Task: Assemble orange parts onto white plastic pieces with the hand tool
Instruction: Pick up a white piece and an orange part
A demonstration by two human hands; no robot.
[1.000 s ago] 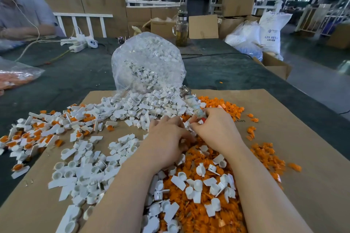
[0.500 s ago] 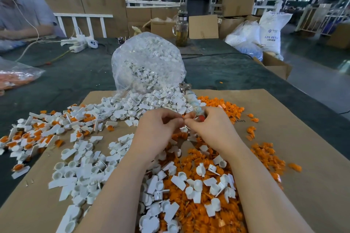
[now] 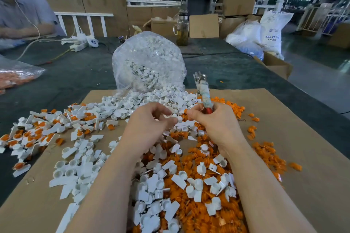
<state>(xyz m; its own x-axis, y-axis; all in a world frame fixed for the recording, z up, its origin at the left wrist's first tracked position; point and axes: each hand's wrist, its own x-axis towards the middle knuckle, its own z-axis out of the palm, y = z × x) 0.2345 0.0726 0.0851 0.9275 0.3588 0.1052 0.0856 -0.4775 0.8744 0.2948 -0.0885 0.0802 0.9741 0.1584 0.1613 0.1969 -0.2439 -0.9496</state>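
Note:
My right hand (image 3: 214, 125) grips the hand tool (image 3: 203, 92), a taped handle with a red band and a metal head pointing up and away. My left hand (image 3: 149, 125) pinches a small white plastic piece (image 3: 175, 119) between thumb and fingers, a short gap from the tool hand. Loose orange parts (image 3: 191, 219) and white pieces (image 3: 157, 193) lie heaped on the cardboard sheet (image 3: 284, 106) under both forearms. Assembled white-and-orange pieces (image 3: 36, 134) are scattered at the left.
A clear bag of white pieces (image 3: 149, 64) stands behind the pile. A bag of orange parts (image 3: 15, 77) lies at the far left. A glass bottle (image 3: 182, 28), power strips (image 3: 81, 43) and another person (image 3: 22, 15) are at the dark table's far side.
Both hands have lifted off the pile and drawn slightly apart. The tool has tipped more upright, its metal head higher. The left hand now pinches a white piece.

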